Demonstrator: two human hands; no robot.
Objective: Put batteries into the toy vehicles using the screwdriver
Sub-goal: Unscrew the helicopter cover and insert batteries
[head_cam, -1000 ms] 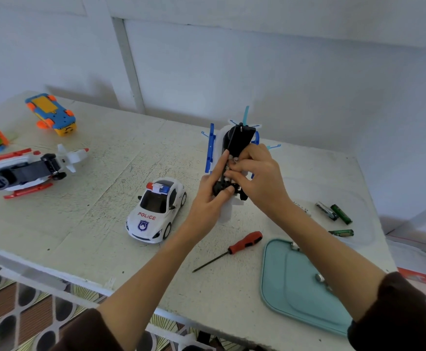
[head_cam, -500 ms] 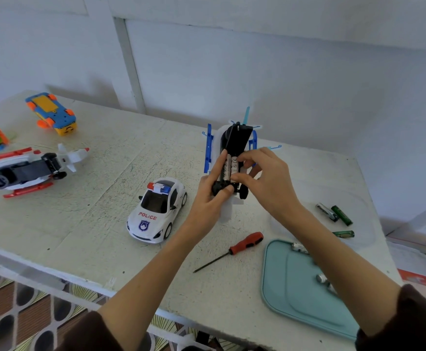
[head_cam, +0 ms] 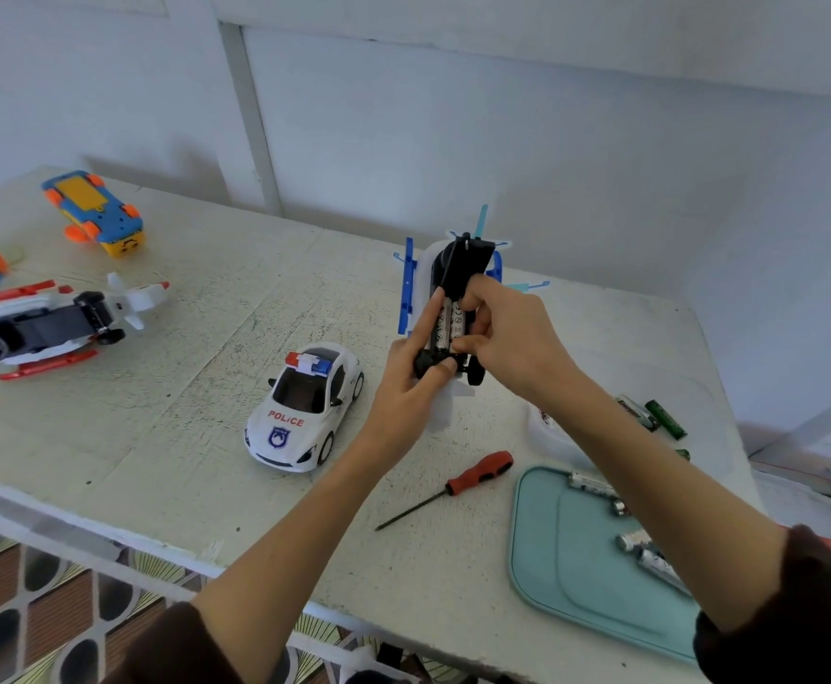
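Note:
A white and blue toy helicopter (head_cam: 460, 269) is held belly-up above the table, its black battery bay open with batteries (head_cam: 450, 324) lying in it. My left hand (head_cam: 411, 387) grips its lower end, thumb by the black wheel. My right hand (head_cam: 512, 338) pinches the batteries, fingers curled over the bay. The red-handled screwdriver (head_cam: 477, 473) lies on the table below my hands. Loose green batteries (head_cam: 655, 417) lie to the right. Silver batteries (head_cam: 643, 548) rest on the teal tray (head_cam: 576, 575).
A white police car (head_cam: 304, 407) stands left of my hands. A red and white helicopter (head_cam: 43, 328) lies upside down at the left, with an orange and blue toy car (head_cam: 95, 212) behind it. A wall rises behind the table; its front edge is near me.
My right hand has lifted its fingers off the bay, uncovering the batteries, and now pinches them at the side. The left hand and helicopter have hardly moved.

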